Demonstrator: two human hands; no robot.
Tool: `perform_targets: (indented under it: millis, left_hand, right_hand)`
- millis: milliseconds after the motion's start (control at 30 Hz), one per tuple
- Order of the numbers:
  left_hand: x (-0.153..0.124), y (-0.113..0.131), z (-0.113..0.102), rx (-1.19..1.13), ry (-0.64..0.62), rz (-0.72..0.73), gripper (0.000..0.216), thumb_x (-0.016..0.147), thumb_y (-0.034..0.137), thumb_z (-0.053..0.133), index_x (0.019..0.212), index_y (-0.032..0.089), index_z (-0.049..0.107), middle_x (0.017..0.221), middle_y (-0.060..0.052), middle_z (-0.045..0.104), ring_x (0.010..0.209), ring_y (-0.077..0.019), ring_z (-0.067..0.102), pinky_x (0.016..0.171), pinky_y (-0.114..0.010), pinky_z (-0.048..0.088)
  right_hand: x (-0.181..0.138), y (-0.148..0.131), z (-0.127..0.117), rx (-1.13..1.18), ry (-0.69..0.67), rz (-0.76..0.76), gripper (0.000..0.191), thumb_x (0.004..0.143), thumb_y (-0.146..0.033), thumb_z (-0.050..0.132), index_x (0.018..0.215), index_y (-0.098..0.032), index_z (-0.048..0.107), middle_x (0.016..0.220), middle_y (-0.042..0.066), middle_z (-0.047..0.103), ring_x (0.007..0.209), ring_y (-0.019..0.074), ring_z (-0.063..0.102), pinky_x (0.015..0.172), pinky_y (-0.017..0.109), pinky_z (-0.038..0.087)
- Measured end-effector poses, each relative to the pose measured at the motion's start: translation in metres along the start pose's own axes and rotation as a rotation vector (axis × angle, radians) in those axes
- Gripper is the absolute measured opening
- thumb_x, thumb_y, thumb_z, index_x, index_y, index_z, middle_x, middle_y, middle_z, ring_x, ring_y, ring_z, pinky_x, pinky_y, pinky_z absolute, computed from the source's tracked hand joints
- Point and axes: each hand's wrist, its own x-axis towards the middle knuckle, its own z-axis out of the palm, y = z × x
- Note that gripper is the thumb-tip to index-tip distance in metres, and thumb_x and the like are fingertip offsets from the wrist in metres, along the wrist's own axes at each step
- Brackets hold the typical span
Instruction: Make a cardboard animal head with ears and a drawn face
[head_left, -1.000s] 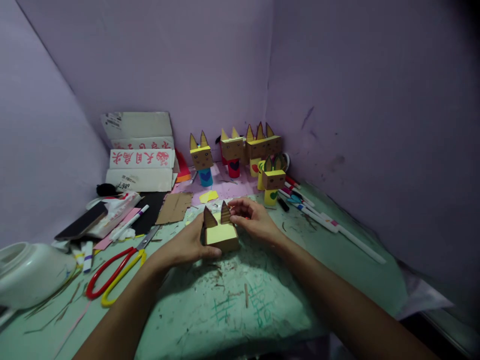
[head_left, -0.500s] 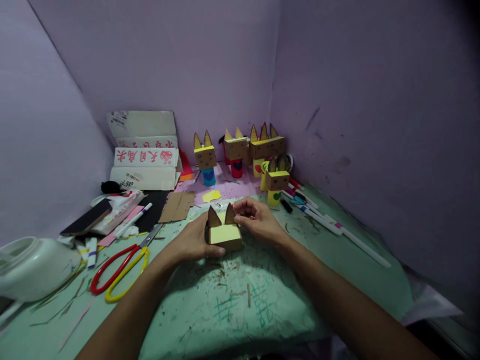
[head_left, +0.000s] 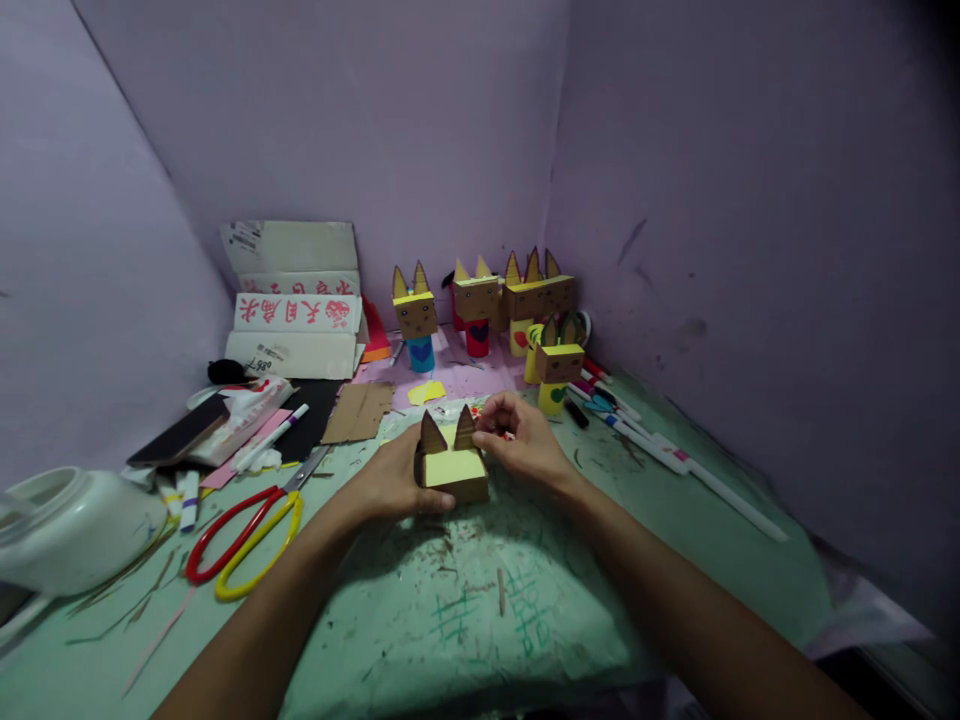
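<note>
A small cardboard box (head_left: 454,474) with a yellow top and two pointed cardboard ears stands on the green table (head_left: 465,610). My left hand (head_left: 390,482) grips the box's left side, thumb along its front edge. My right hand (head_left: 521,440) pinches the right ear (head_left: 465,428) with its fingers closed. The left ear (head_left: 431,434) stands free.
Several finished box-headed figures (head_left: 480,305) stand at the back corner on pink paper. Red and yellow scissors (head_left: 240,535) lie to the left, near a white jug (head_left: 71,525) and a marker (head_left: 274,437). Pens (head_left: 660,455) line the right wall. A cardboard scrap (head_left: 358,411) and white boxes (head_left: 292,315) sit behind.
The hands and the box hold the same pose; only the view has shifted slightly, and the right fingers stay on the right ear.
</note>
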Motion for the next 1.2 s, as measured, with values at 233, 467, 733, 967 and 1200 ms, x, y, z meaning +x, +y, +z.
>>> perform_targets:
  millis: [233,467,733,967,1200]
  left_hand:
    - [-0.0002,-0.0029,0.0007,-0.012,-0.001,0.027,0.075,0.056,0.037,0.079,0.121,0.016,0.049,0.118,-0.016,0.060,0.106,-0.0360,0.054,0.088,-0.047,0.041]
    - [-0.0011,-0.0023,0.0006,-0.009,0.014,0.017,0.072,0.055,0.039,0.079,0.118,0.018,0.051,0.114,-0.014,0.061,0.103,-0.0362,0.055,0.087,-0.048,0.041]
    - [-0.0022,-0.0036,0.0020,-0.030,0.036,0.030,0.069,0.052,0.035,0.081,0.114,0.019,0.055,0.106,-0.011,0.063,0.099,-0.0345,0.056,0.086,-0.046,0.041]
    - [-0.0029,-0.0017,0.0013,-0.008,0.038,0.016,0.069,0.050,0.032,0.082,0.112,0.018,0.055,0.105,-0.010,0.063,0.097,-0.0337,0.057,0.084,-0.044,0.042]
    - [-0.0027,-0.0008,0.0019,-0.017,0.044,0.025,0.063,0.050,0.032,0.082,0.105,0.019,0.055,0.102,-0.010,0.063,0.094,-0.0325,0.057,0.083,-0.044,0.042]
  right_hand:
    - [-0.0022,-0.0011,0.0014,-0.095,0.025,-0.032,0.023,0.065,-0.017,0.060,0.083,-0.022,0.048,0.065,-0.004,0.058,0.059,0.0139,0.053,0.057,0.027,0.039]
    - [-0.0021,-0.0059,0.0010,-0.057,-0.022,-0.027,0.031,0.064,-0.015,0.065,0.092,-0.023,0.052,0.069,-0.003,0.059,0.066,0.0162,0.058,0.065,0.031,0.044]
    - [0.0007,-0.0076,0.0001,-0.060,0.001,0.042,0.031,0.060,-0.011,0.068,0.082,-0.024,0.050,0.066,-0.003,0.060,0.062,0.0171,0.057,0.060,0.032,0.042]
    - [0.0011,-0.0068,-0.0008,-0.090,-0.047,-0.030,0.026,0.062,-0.012,0.065,0.076,-0.025,0.048,0.066,-0.003,0.057,0.062,0.0166,0.055,0.059,0.031,0.041]
    - [0.0034,-0.0059,-0.0005,-0.087,-0.068,-0.054,0.025,0.063,-0.010,0.065,0.072,-0.025,0.046,0.066,-0.003,0.056,0.062,0.0161,0.054,0.059,0.031,0.043]
